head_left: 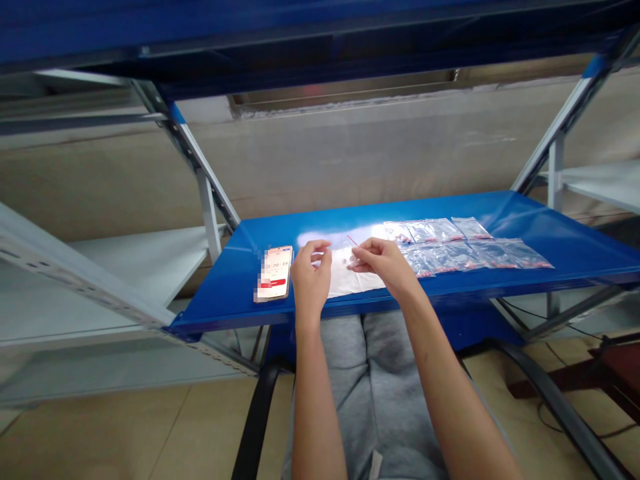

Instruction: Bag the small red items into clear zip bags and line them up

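Both my hands are over the front of a blue metal shelf (500, 210). My left hand (311, 277) is curled in a pinch on the edge of a small clear zip bag (340, 255) with a red seal strip. My right hand (381, 261) pinches the other side of the same bag, fingers closed. The bag is held just above a white sheet (350, 280) lying on the shelf. What is inside the bag is too small to make out.
Several clear small bags with red strips (450, 248) lie in rows to the right. A phone (273, 273) with its screen lit rests left of my hands. Grey shelf frames stand on both sides, a blue shelf overhead, my grey-trousered legs below.
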Demonstrator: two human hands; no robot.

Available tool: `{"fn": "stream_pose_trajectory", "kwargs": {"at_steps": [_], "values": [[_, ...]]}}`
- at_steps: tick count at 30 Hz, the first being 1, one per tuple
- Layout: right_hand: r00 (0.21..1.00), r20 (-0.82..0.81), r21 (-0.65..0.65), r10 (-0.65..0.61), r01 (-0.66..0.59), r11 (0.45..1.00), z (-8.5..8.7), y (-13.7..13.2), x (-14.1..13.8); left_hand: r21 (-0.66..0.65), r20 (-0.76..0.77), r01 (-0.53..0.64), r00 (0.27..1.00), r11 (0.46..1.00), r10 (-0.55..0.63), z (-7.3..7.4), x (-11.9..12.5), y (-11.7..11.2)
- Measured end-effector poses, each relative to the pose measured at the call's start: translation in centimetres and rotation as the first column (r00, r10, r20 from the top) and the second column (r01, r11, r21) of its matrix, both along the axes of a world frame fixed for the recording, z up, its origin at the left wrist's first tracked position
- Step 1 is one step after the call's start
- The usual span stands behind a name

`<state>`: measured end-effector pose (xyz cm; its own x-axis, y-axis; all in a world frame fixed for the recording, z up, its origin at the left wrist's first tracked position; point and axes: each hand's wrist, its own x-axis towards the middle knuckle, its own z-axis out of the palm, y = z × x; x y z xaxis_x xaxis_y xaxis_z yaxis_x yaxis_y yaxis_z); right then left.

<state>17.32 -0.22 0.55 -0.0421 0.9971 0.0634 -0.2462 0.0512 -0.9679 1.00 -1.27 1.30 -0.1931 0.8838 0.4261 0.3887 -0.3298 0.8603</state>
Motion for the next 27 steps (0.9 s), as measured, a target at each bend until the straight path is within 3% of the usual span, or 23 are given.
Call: {"fn": "stream_pose_trajectory", "kwargs": {"at_steps": [6,10,14,18,21,27], "values": [[0.997,-0.03,-0.015,0.064,-0.064,0.998,-0.6,0.2,-0.2,0.014,-0.028,-0.009,1.0,1.0,0.01,0.6,-0.4,-0.3],[0.997,-0.001,-0.003,0.08,-0.081,0.997,-0.8,0.2,0.0,0.042,-0.202,0.069,0.978,0.997,-0.059,0.4,-0.6,-0.4],[0.996,0.053,0.001,0.074,-0.074,0.997,-0.8,0.2,-0.1,0.071,-0.46,0.089,0.887,0.993,-0.047,0.3,-0.4,-0.9],[0.993,0.101,0.01,0.054,-0.055,0.998,-0.6,0.0,-0.3,0.051,-0.616,0.051,0.788,0.997,-0.009,0.2,0.1,-1.3],[0.99,0.123,0.006,0.07,-0.071,0.997,-0.5,-0.1,-0.4,0.063,-0.647,0.034,0.762,0.997,0.014,-0.1,0.4,-1.2],[0.973,0.177,-0.006,0.151,-0.152,0.988,-0.4,-0.1,-0.2,0.021,-0.6,0.1,0.797,0.995,-0.067,-0.5,0.2,-0.8]]}}
